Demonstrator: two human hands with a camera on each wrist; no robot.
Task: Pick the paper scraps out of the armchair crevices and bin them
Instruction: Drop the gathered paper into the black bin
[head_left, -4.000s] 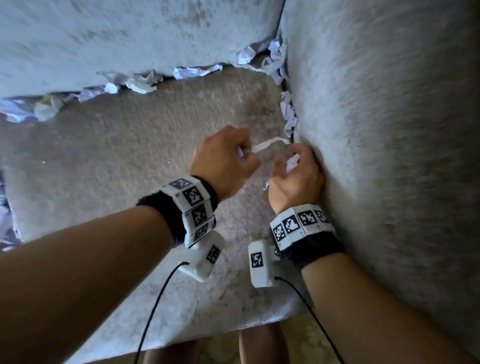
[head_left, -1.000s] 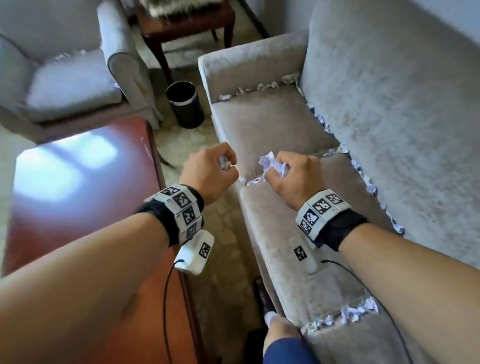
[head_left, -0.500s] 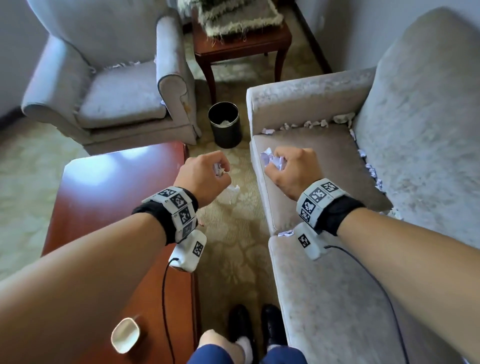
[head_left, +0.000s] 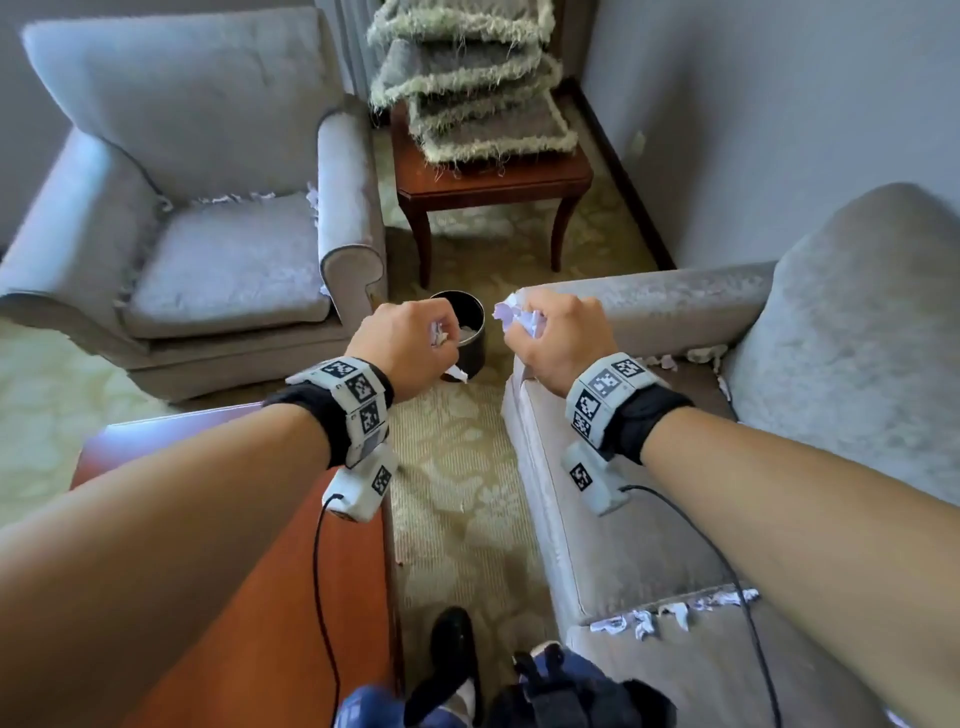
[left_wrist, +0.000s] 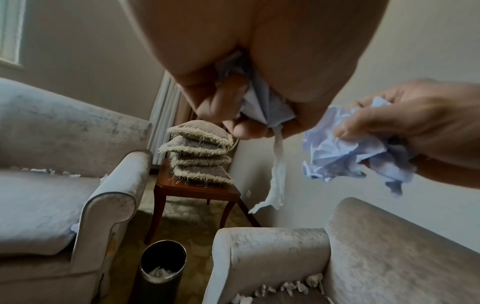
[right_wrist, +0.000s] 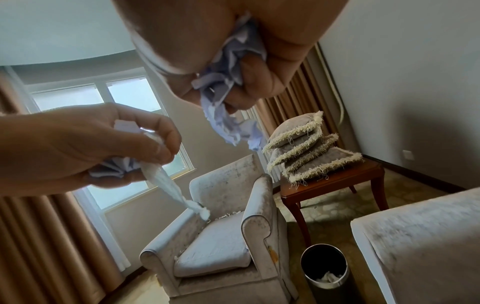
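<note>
Crumpled paper scraps (head_left: 524, 321) are clenched in the right hand (head_left: 558, 340); more, one strip dangling, in the left hand (head_left: 402, 345), near the bin (head_left: 470, 345). Light, soft, easily shed; best gripped whole.

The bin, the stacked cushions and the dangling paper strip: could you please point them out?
bin (right_wrist: 324, 265), right wrist view, dark inner wall.
stacked cushions (head_left: 467, 83), head view, middle of pile.
dangling paper strip (left_wrist: 278, 174), left wrist view, mid-length.
</note>
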